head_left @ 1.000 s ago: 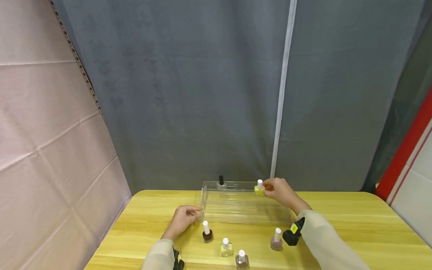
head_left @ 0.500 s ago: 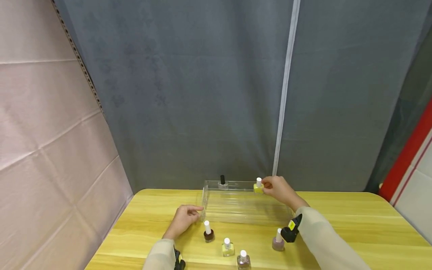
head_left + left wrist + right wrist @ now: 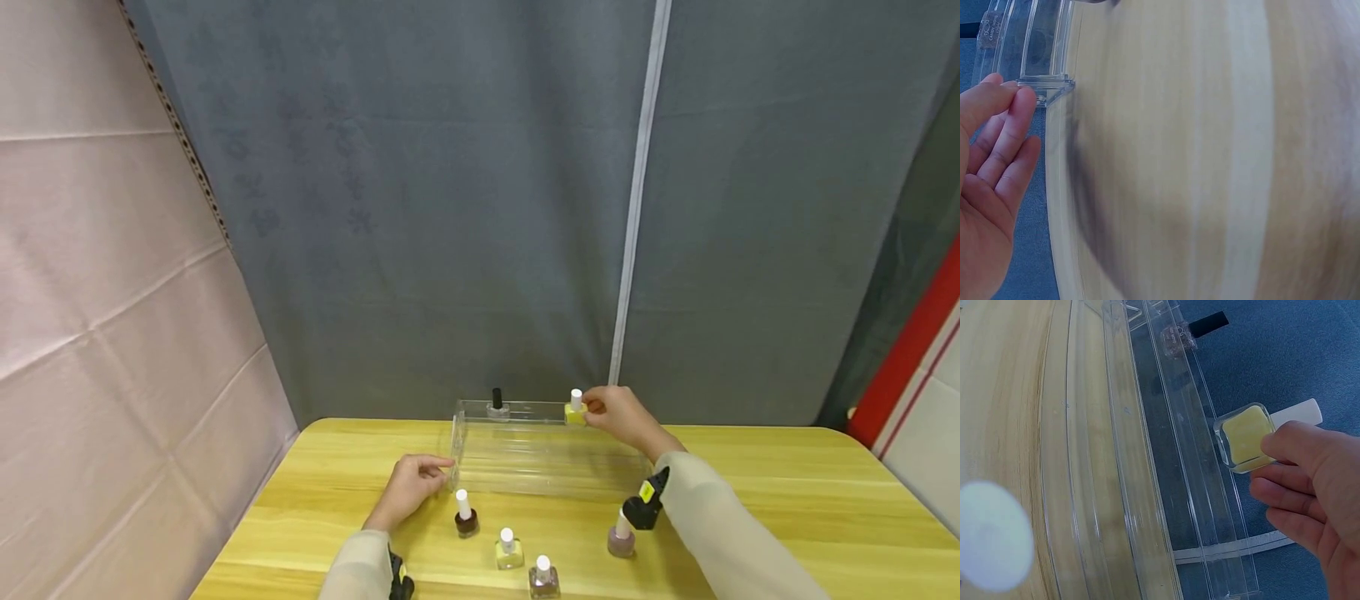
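Note:
My right hand [image 3: 621, 412] pinches a yellow nail polish bottle [image 3: 1246, 436] with a white cap, upright at the back tier of a clear stepped display rack [image 3: 547, 475]. The right wrist view shows thumb and fingers on the bottle's side, below the cap. At the same back tier, to the left, stands a black-capped nail polish bottle [image 3: 497, 407]. My left hand [image 3: 408, 487] is at the rack's left end; in the left wrist view its thumb and forefinger [image 3: 1019, 112] pinch the rack's corner edge.
In front of the rack stand white-capped nail polish bottles: a dark one [image 3: 467, 523], a pale yellow one [image 3: 509, 554], a brownish one [image 3: 543, 582] and a mauve one [image 3: 621, 543] near my right wrist. A grey curtain [image 3: 450, 208] hangs behind the wooden table [image 3: 750, 475].
The yellow bottle in my right hand has shifted slightly up and back at the rack's rear tier. The left hand keeps its place at the rack's end.

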